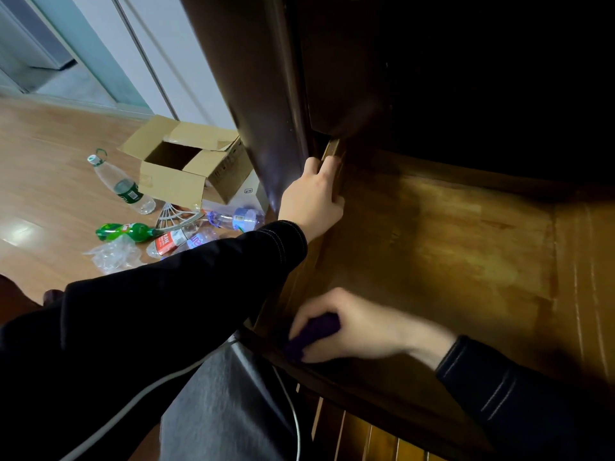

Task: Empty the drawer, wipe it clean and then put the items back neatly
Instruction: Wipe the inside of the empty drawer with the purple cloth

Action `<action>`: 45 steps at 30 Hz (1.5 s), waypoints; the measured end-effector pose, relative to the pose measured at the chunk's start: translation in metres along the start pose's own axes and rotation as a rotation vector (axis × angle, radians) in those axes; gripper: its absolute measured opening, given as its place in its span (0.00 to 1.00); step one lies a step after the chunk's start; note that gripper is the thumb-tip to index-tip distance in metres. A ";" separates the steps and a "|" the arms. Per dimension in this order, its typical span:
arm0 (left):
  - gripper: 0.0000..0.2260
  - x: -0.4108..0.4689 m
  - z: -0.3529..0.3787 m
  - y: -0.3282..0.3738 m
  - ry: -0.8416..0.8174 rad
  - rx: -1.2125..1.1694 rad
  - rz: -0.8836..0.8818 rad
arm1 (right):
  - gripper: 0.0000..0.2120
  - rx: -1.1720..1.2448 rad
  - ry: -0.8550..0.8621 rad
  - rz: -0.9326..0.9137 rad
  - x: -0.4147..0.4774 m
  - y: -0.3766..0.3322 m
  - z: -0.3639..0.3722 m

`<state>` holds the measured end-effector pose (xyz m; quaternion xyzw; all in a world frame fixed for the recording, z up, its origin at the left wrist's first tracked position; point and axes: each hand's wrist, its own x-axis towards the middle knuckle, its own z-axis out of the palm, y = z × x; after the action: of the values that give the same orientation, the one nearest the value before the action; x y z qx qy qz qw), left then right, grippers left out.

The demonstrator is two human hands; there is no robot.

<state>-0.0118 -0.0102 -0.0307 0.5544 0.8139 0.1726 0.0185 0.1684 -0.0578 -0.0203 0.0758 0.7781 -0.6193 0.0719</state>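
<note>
We note the left hand [312,197] gripping the side wall of the brown wooden drawer [466,247]; the right hand [362,327] clutches a crumpled purple cloth [314,334] in the near corner (blurred). We'd work corners first, overlapping strokes.

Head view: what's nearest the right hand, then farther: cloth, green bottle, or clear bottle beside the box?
1. Cloth, held in the right hand.
2. Green bottle, on the floor, left.
3. Clear bottle, farther back on the floor.
</note>
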 end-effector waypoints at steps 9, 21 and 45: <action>0.28 -0.001 -0.002 0.000 0.000 -0.009 0.004 | 0.12 -0.126 -0.330 0.249 -0.040 0.022 -0.037; 0.29 -0.002 -0.002 0.001 -0.007 -0.003 0.004 | 0.14 -0.170 -0.331 0.306 -0.029 0.025 -0.031; 0.27 -0.005 -0.008 0.008 -0.014 0.013 -0.020 | 0.18 -0.326 -0.198 0.525 -0.009 0.043 0.006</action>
<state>-0.0048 -0.0143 -0.0211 0.5476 0.8204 0.1632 0.0221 0.1863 -0.0547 -0.0610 0.2010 0.8102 -0.4510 0.3158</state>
